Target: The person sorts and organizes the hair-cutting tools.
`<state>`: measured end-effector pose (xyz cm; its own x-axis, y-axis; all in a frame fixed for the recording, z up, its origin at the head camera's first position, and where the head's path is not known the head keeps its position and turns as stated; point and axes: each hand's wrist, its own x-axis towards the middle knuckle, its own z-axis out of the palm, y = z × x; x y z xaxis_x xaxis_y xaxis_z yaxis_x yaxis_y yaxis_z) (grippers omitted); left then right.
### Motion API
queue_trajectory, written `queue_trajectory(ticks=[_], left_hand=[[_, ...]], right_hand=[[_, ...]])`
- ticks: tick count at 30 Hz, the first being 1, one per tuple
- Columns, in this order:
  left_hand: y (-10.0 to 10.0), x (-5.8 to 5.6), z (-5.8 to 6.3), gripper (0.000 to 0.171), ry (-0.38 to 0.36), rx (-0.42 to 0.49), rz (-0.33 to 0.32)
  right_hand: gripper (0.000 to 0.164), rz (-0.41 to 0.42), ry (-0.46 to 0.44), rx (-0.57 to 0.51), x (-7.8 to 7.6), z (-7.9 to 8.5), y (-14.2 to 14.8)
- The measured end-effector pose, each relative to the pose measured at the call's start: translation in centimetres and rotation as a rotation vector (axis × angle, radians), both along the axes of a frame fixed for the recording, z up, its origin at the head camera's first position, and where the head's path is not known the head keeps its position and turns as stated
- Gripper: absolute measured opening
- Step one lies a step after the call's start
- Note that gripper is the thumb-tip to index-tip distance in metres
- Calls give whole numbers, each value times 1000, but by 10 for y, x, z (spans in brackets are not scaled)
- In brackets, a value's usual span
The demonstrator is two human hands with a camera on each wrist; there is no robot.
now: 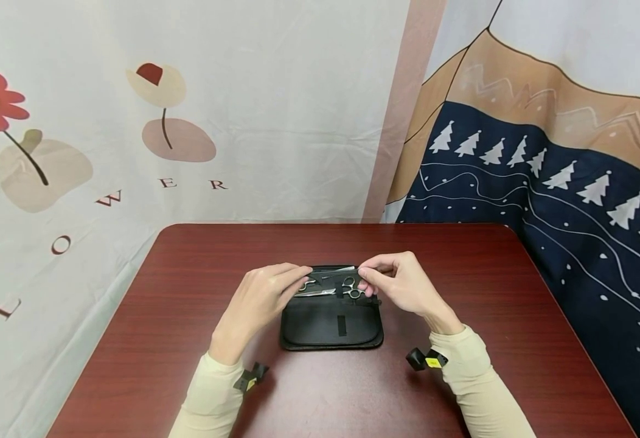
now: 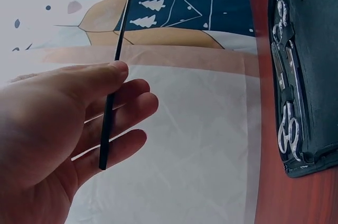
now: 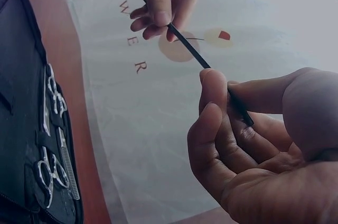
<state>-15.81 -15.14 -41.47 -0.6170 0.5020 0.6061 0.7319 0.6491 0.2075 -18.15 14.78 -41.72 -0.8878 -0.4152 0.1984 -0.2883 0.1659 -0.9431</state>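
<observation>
Both hands hold a slim black comb [image 2: 120, 44] between them, above the far side of an open black case [image 1: 314, 328]. In the left wrist view the left hand [image 1: 265, 295] pinches one end with thumb and fingers, its other fingers spread behind. The right hand [image 1: 406, 285] pinches the opposite end, which pokes out past its fingers in the right wrist view. The comb shows nearly edge-on. Inside the case lie silver scissors [image 2: 282, 15] and a pair of thinning shears [image 3: 67, 163], held by black straps.
The case rests on a reddish-brown table [image 1: 199, 255]. Behind the table hang a pale printed cloth [image 1: 298, 109] and a navy and tan cloth [image 1: 479, 188]. A small black camera [image 1: 417, 359] sits at the right wrist, another [image 1: 254, 374] at the left.
</observation>
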Motion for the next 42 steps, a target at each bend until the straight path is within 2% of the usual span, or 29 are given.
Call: queue_trajectory(ticks=[7, 14, 21, 25, 32, 37, 42], left_hand=[[-2, 1, -1, 25, -8, -18, -16], [-2, 1, 0, 23, 0, -23, -6], [-2, 1, 0, 23, 7, -24, 3], [-2, 1, 0, 22, 14, -28, 10], [-2, 1, 1, 22, 7, -34, 15], [-3, 1, 0, 22, -2, -45, 19], [-3, 0, -1, 22, -5, -59, 31]], right_hand=[[8, -25, -32, 29, 2, 2, -2], [9, -38, -40, 48, 11, 18, -7], [9, -27, -29, 39, 2, 3, -4], [11, 1, -9, 56, 0, 0, -1], [26, 37, 72, 193, 0, 0, -1], [40, 93, 123, 240, 0, -2, -3], [56, 108, 156, 278, 0, -4, -3]])
